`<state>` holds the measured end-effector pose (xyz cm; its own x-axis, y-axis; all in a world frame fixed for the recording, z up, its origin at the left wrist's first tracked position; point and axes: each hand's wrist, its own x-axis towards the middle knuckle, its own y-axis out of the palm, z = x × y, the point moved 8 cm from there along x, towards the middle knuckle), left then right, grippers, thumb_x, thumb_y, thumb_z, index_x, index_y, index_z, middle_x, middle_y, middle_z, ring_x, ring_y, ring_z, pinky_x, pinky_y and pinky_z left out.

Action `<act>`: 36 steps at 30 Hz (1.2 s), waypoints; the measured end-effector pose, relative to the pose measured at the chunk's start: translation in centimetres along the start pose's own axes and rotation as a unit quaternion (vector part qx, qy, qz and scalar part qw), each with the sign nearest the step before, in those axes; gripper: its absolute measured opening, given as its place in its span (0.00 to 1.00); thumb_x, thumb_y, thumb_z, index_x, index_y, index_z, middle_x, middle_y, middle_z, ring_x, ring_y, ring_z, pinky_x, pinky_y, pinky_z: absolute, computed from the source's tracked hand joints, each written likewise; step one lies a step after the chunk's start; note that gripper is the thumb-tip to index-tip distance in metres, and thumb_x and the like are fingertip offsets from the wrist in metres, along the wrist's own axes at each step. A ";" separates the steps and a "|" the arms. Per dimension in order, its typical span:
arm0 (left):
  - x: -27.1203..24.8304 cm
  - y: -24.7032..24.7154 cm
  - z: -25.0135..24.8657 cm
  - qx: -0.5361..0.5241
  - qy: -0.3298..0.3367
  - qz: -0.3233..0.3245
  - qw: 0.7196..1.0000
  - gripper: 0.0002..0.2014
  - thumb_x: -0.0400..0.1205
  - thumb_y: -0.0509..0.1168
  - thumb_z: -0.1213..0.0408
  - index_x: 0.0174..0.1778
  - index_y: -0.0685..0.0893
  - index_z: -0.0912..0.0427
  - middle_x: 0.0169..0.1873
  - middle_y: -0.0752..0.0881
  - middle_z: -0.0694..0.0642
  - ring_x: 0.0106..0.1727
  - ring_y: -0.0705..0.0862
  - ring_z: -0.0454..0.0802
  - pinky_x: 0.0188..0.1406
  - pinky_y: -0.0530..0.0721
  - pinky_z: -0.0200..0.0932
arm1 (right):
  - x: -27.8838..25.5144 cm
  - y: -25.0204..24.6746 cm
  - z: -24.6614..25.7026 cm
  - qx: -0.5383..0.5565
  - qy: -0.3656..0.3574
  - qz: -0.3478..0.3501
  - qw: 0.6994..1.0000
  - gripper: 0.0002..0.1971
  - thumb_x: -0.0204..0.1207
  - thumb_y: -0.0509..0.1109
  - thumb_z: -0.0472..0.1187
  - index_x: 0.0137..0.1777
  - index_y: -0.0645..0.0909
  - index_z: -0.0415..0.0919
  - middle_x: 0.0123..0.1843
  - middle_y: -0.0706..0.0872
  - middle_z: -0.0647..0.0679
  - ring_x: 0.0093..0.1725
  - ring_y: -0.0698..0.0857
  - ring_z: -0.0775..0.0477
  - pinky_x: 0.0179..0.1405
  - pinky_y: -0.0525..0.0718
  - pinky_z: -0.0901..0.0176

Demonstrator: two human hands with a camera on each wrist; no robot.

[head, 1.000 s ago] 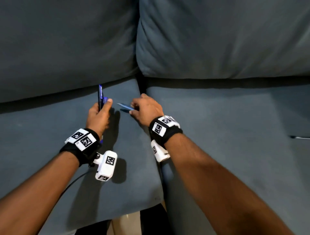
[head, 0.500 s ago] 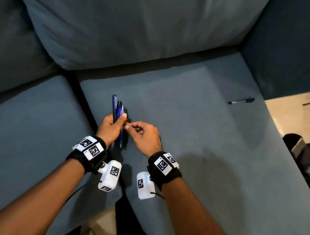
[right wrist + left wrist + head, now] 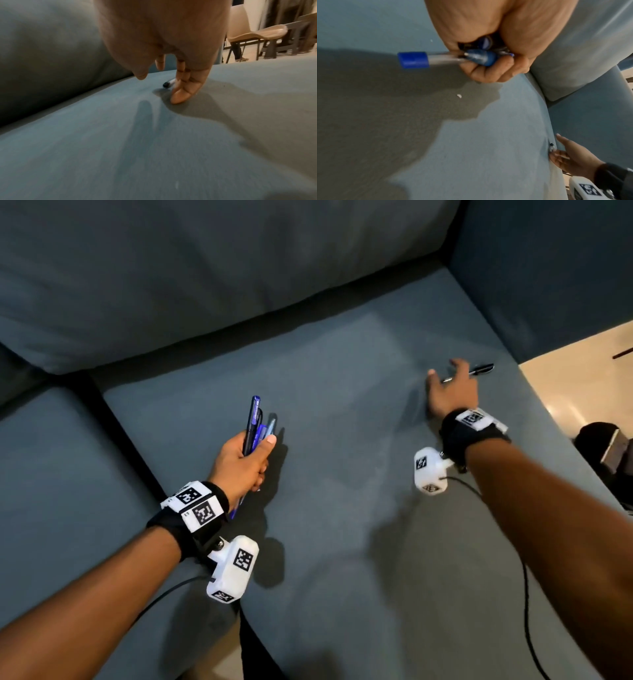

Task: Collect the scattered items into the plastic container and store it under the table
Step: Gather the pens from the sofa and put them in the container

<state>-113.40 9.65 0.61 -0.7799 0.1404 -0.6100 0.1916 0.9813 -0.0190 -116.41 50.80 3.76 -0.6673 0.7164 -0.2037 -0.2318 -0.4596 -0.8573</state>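
Observation:
My left hand point(image 3: 245, 463) grips a bundle of blue pens point(image 3: 255, 422) upright over the middle of the grey-blue sofa seat point(image 3: 342, 508); the left wrist view shows their ends point(image 3: 477, 56) sticking out of the curled fingers. A black pen point(image 3: 479, 369) lies near the seat's right edge. My right hand point(image 3: 448, 385) is spread over it, fingers straight, and its fingertips point(image 3: 181, 94) come down onto the cushion beside the pen's end point(image 3: 169, 83). No plastic container is in view.
Sofa back cushions point(image 3: 205, 268) run along the far side and an armrest point(image 3: 548, 268) rises at the right. Beyond the seat's right edge is pale floor point(image 3: 582, 378) with a dark object point(image 3: 606, 446). Chairs point(image 3: 254, 32) stand further off.
My right hand left the pen bundle and reached far right to the black pen. The left hand keeps the bundle, now with one more pen. The view swung right.

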 end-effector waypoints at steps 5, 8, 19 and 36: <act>0.8 1.4 0.2 0.028 -0.006 0.026 0.999 0.08 0.84 0.66 0.58 0.44 0.78 0.58 0.20 0.74 0.51 0.15 0.70 0.46 0.13 0.68 0.35 | 3.6 0.6 -1.8 0.008 0.062 0.015 0.998 0.16 0.81 0.67 0.50 0.61 0.80 0.39 0.66 0.84 0.37 0.66 0.83 0.36 0.65 0.77 0.55; 0.9 2.0 0.8 0.051 -0.011 0.041 0.998 0.08 0.83 0.66 0.58 0.41 0.78 0.56 0.20 0.74 0.51 0.17 0.71 0.47 0.15 0.69 0.36 | 2.4 1.3 -2.8 0.032 0.071 -0.015 0.997 0.13 0.70 0.64 0.50 0.46 0.85 0.44 0.50 0.91 0.43 0.53 0.90 0.38 0.60 0.87 0.49; -2.0 0.6 3.2 -0.055 -0.065 -0.011 0.996 0.04 0.83 0.66 0.64 0.43 0.79 0.58 0.27 0.79 0.59 0.22 0.84 0.49 0.19 0.83 0.37 | -25.3 10.4 0.8 0.186 -0.056 0.158 0.968 0.08 0.67 0.74 0.37 0.38 0.81 0.52 0.33 0.83 0.49 0.29 0.80 0.53 0.37 0.84 0.59; -21.1 -19.2 12.9 -0.245 -0.025 -0.252 0.936 0.08 0.87 0.59 0.69 0.42 0.76 0.58 0.32 0.84 0.59 0.21 0.82 0.41 0.21 0.82 0.36 | -53.1 16.9 12.2 0.105 -0.353 0.504 0.782 0.06 0.72 0.76 0.40 0.45 0.82 0.48 0.34 0.85 0.55 0.27 0.79 0.57 0.33 0.82 0.64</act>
<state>-92.98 -13.85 3.61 -0.6658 -0.3517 -0.6581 -0.4996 0.8652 0.0431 -93.54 -1.37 5.88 -0.7929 -0.4983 -0.3507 0.6014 -0.7327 -0.3185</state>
